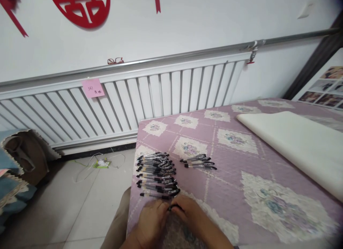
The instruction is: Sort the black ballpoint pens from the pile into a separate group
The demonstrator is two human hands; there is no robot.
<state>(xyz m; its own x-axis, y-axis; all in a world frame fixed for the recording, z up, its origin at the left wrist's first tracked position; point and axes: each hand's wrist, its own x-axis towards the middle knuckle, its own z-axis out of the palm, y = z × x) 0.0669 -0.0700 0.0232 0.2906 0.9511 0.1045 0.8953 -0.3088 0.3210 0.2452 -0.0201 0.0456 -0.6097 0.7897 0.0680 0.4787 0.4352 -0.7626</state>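
Note:
My left hand and my right hand meet at the near left part of the purple patterned tablecloth. Both are closed on a black pen, of which only a short dark piece shows between the fingers. Just beyond them lies a column of several clear-barrelled pens with black caps, side by side along the table's left edge. To their right is a smaller group of similar pens.
A rolled or folded cream sheet covers the table's right side. Behind the table runs a white radiator with a pink note. On the floor at left sits a power strip with loose white cables.

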